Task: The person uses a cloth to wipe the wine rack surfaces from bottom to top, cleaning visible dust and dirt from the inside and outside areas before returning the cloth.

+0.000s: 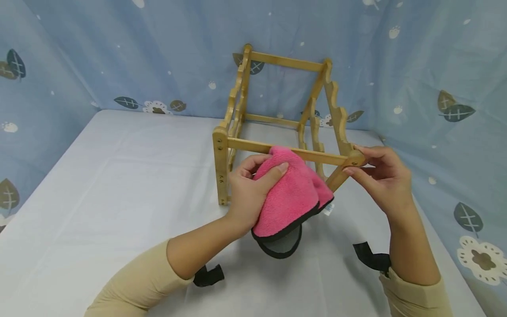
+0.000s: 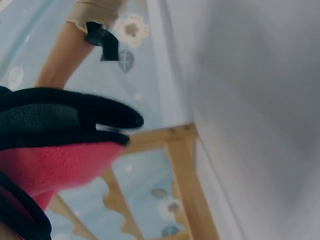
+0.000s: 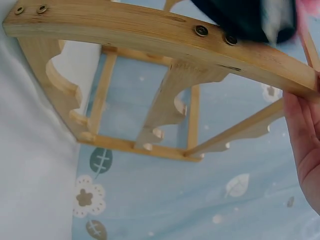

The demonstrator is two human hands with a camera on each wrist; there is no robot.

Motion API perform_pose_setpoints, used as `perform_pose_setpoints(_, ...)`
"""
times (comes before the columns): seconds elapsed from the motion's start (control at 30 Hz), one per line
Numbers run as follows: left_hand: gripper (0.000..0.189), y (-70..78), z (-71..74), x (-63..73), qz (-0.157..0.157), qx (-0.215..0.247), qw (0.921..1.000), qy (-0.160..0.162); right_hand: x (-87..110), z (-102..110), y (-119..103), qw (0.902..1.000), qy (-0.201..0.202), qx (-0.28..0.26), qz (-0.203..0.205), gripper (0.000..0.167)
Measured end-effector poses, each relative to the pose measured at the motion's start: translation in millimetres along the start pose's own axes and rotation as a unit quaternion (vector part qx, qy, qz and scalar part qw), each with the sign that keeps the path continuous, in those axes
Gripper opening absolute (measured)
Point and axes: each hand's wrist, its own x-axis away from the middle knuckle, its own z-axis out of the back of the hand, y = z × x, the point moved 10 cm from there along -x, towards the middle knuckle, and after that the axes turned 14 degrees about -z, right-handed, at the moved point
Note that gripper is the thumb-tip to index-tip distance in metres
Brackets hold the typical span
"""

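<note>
My left hand (image 1: pixel 253 189) grips a folded pink plush cloth (image 1: pixel 289 193) with black edging and a grey side, its thumb lying over the front. The cloth's top touches the front crossbar of a wooden rack (image 1: pixel 253 145). With thumb and fingers, my right hand (image 1: pixel 384 176) pinches the rack's front right corner. In the right wrist view that hand (image 3: pixel 305 135) shows at the right edge, against the rack's wooden bar (image 3: pixel 125 25). The left wrist view has the cloth (image 2: pixel 60 167) up close; the left hand's fingers are mostly hidden there.
The rack has scalloped side rails (image 1: pixel 336 114) and stands on a white-covered table (image 1: pixel 119 176). Behind and beside it hangs a blue curtain (image 1: pixel 178 53) printed with leaves and flowers. Black straps (image 1: pixel 370 257) stick out by both wrists.
</note>
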Motion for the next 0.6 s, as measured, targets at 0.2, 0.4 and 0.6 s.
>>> perform_pose_setpoints(0.2, 0.020, 7.6, 46.7, -1.4, -0.007, 0.015, 0.9977, 0.065, -0.7, 0.7, -1.6, 0.9998, -0.007, -0.020, 0.003, 0.052)
perform_pose_setpoints(0.4, 0.018, 6.5, 69.6, 5.1, -0.029, -0.011, 0.9963, 0.080, -1.3, -0.3, -2.3, 0.9996, -0.010, -0.023, 0.012, 0.051)
perform_pose_setpoints(0.6, 0.023, -29.3, 30.7, 8.2, 0.021, -0.068, 0.9970, -0.031, -1.3, -1.7, -2.3, 0.9993, -0.015, -0.029, 0.018, 0.050)
